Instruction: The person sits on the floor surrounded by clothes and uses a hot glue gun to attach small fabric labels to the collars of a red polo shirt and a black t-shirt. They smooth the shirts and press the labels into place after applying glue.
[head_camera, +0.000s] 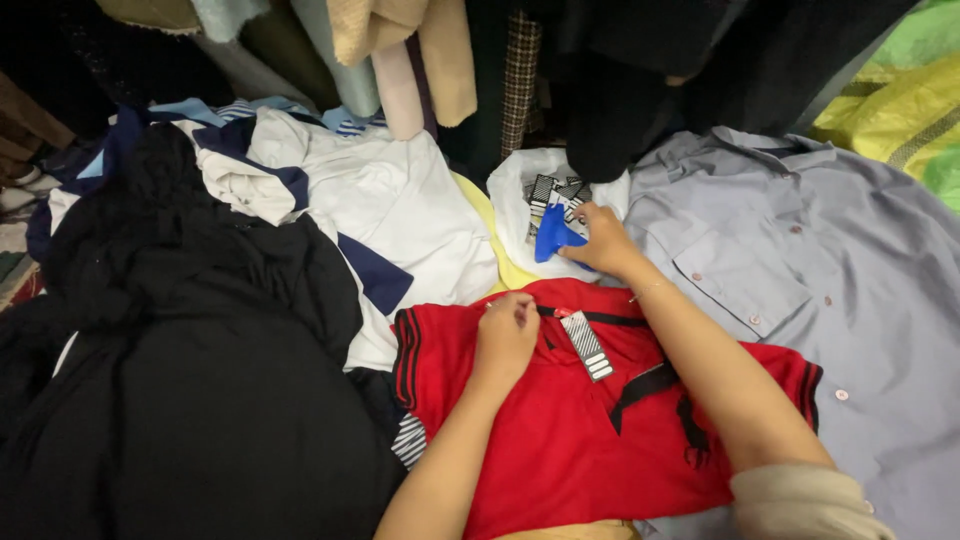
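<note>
A red shirt with black trim (560, 440) lies spread in front of me, a striped black-and-white tag (587, 345) near its collar. My left hand (505, 335) pinches the shirt's upper edge with closed fingers. My right hand (600, 240) reaches past the shirt to a white plastic bag (515, 195) holding several striped tags. It grips a small blue piece (555, 238) at the bag's mouth. A beige sleeve covers my right forearm at the bottom.
A grey button-up shirt (830, 280) lies to the right. A white and navy garment (370, 200) and a black garment (200, 380) are piled on the left. Hanging clothes crowd the top. A yellow-green sack (910, 100) sits at the far right.
</note>
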